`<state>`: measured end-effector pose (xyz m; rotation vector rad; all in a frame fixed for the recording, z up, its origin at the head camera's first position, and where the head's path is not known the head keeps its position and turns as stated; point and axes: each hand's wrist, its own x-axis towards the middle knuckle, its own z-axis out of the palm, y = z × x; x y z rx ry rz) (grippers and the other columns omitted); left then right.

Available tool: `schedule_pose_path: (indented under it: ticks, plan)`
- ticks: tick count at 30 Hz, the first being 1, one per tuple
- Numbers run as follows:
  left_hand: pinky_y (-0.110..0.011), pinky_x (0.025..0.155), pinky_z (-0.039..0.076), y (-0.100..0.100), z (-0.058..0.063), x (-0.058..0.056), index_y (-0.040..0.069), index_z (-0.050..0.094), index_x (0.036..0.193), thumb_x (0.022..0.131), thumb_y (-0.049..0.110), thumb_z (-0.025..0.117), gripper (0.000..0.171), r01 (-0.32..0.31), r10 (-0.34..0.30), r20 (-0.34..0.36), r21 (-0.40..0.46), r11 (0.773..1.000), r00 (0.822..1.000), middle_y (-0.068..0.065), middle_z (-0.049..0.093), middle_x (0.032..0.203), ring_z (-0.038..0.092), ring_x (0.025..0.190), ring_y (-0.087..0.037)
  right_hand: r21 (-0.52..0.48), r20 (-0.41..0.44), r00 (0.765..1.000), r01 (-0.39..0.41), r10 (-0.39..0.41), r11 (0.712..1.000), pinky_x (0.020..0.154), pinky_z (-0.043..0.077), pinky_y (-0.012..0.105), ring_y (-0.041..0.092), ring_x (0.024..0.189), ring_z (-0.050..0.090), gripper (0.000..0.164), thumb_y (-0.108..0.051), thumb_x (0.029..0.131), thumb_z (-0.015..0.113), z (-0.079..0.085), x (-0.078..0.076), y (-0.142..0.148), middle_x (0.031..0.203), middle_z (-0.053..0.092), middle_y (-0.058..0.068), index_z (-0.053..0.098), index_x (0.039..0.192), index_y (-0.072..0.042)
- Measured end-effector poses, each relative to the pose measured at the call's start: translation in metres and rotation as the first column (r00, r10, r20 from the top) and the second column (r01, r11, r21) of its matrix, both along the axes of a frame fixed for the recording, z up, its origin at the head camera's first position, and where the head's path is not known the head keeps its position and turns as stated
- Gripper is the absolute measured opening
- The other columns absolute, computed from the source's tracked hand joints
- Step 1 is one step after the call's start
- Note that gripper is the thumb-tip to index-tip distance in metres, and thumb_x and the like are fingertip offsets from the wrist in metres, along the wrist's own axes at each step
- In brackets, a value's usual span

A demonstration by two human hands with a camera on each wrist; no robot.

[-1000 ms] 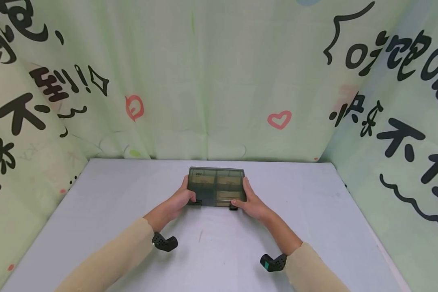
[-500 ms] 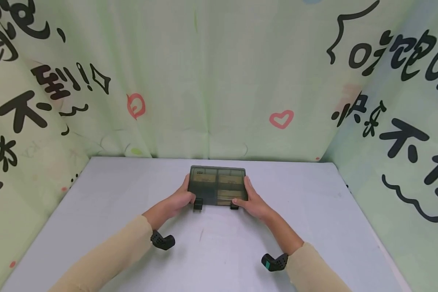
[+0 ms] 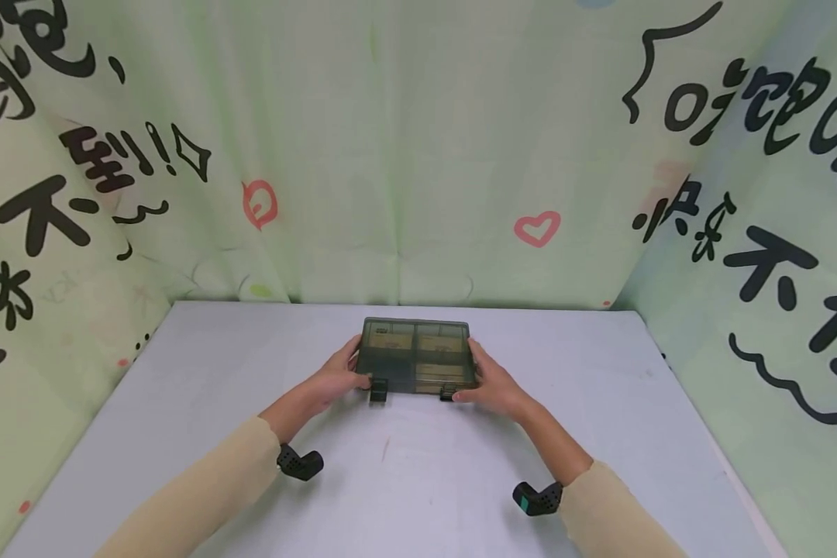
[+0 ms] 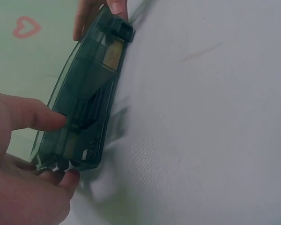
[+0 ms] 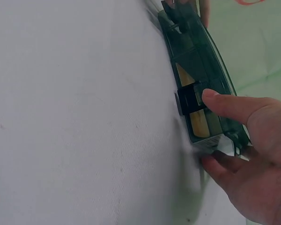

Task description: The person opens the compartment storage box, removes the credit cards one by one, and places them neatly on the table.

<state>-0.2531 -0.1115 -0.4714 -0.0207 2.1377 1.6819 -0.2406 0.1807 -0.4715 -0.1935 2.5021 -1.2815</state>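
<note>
A dark, see-through plastic organizer box (image 3: 415, 341) with a divided inside stands near the back middle of the table, held at both ends. Tan pieces show through its lid. My left hand (image 3: 333, 380) grips the left end, thumb at the front beside the left latch (image 3: 379, 390), which sticks out toward me. At the other end my right hand (image 3: 498, 387) holds the side; its thumb (image 5: 225, 101) lies at the right latch (image 5: 191, 99) in the right wrist view. The fingers of both hands curl at the box's ends and partly under it.
A white-covered table (image 3: 418, 480) spreads around the box. Behind it and along both sides hang pale green curtains (image 3: 418, 155) with black lettering and red hearts. Dark wrist cameras (image 3: 301, 463) sit at both cuffs.
The left latch has swung out from the front edge. Both forearms have shifted slightly outward, and my right thumb has moved a little right and down along the front edge.
</note>
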Motion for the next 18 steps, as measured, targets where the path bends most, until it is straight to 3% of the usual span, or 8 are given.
schedule_pose_path:
  ticks: [7, 14, 18]
  plan:
    - [-0.045, 0.119, 0.024, -0.0052, 0.0024, 0.0038, 0.014, 0.013, 0.156, 0.078, -0.014, 0.061, 0.096, 0.008, -0.008, -0.026, 0.0, 1.0, 1.0, -0.008, 0.011, 0.164, 0.014, 0.151, -0.027, 0.05, -0.029, 0.999, 0.016, -0.015, 0.999, 0.105, 0.045, 0.049, 0.039, 0.142, 0.033, 0.099, -0.019, 0.083, 0.077, 0.0019, 0.0013, 0.0075, 0.162, 0.017, 0.015, 0.012, 0.157, -0.019]
    - [-0.049, 0.115, 0.031, -0.0081, 0.0031, 0.0065, 0.013, 0.018, 0.155, 0.079, -0.015, 0.061, 0.092, 0.022, -0.023, -0.058, -0.008, 1.0, 0.998, -0.011, 0.014, 0.163, 0.017, 0.15, -0.031, 0.143, -0.091, 0.996, 0.034, -0.022, 0.989, 0.105, 0.042, 0.055, 0.044, 0.136, 0.04, 0.089, -0.028, 0.085, 0.074, 0.0033, 0.0031, 0.0097, 0.16, 0.025, 0.015, 0.021, 0.156, -0.019]
    - [-0.049, 0.116, 0.031, -0.0103, 0.0011, 0.0052, 0.013, 0.019, 0.155, 0.08, -0.013, 0.064, 0.091, 0.026, -0.027, -0.078, -0.012, 1.0, 0.997, -0.012, 0.017, 0.162, 0.019, 0.149, -0.032, 0.14, -0.132, 0.991, 0.037, -0.019, 0.989, 0.107, 0.041, 0.055, 0.042, 0.14, 0.035, 0.082, -0.028, 0.087, 0.072, 0.006, 0.0037, 0.0098, 0.158, 0.029, 0.016, 0.026, 0.154, -0.015]
